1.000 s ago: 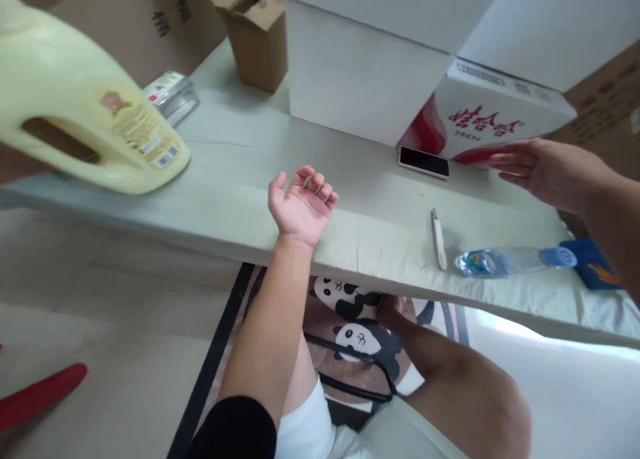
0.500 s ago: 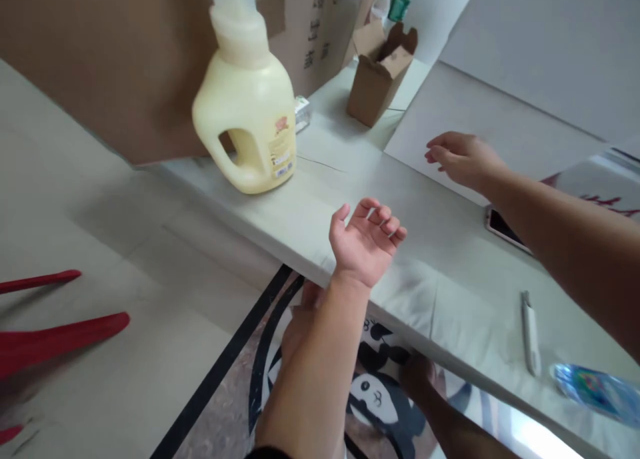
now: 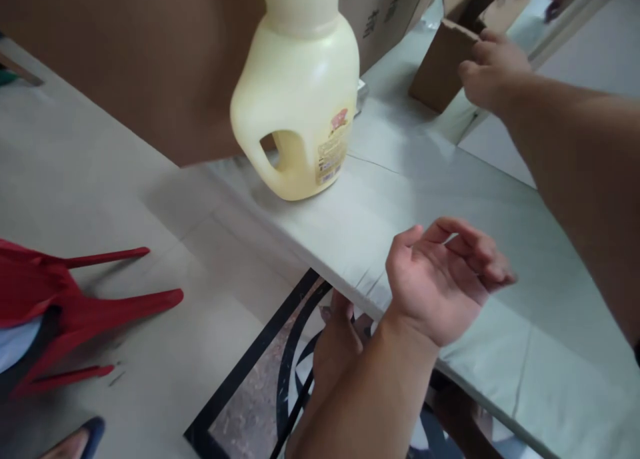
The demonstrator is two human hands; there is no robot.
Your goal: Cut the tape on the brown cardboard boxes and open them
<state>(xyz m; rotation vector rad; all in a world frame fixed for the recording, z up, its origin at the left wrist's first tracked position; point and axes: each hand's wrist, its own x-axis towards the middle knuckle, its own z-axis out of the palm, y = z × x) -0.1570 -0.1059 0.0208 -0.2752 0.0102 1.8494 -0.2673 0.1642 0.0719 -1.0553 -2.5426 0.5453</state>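
My right hand (image 3: pixel 493 71) reaches to the back right, its fingers closed at the near edge of a small brown cardboard box (image 3: pixel 440 66) with raised flaps. Its fingertips are partly hidden at the box. Nearer, my left hand (image 3: pixel 440 282) is palm up over the table's front edge, fingers loosely curled and apart, holding nothing. Upright on the table (image 3: pixel 375 206), left of both hands, is a large pale yellow jug (image 3: pixel 300 92) with a moulded handle and a small label. Its top is cut off by the frame.
Behind the jug stands a large cardboard carton (image 3: pixel 125 59). A small clear-sided item (image 3: pixel 361 96) is partly hidden by the jug. Red stool legs (image 3: pixel 130 306) stick out at the left. Someone's foot (image 3: pixel 70 446) shows at the lower left. A white panel (image 3: pixel 595 52) is at the right.
My right hand has moved up and away from beside the white panel to the small cardboard box. My left hand has shifted right and stays open. The view has moved.
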